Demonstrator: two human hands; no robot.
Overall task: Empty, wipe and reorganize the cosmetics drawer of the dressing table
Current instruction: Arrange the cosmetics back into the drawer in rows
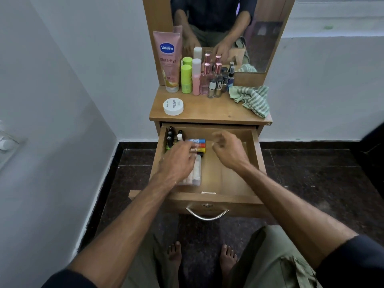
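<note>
The desk (209,113) carries bottles (196,80), a white jar (173,106) and a striped cloth (252,99). Below, the open drawer (236,177) holds small items along its left side, so restocking looks underway. The left hand (177,161) rests on tubes (196,171), grip unclear; the right hand (228,149) hovers loosely curled, holding nothing. Next, probably fetch another bottle.

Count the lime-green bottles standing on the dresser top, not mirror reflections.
1. The lime-green bottle stands on the dressing table top, between the Vaseline tube and the pink bottle. The green cap above it is its reflection in the mirror.
</note>
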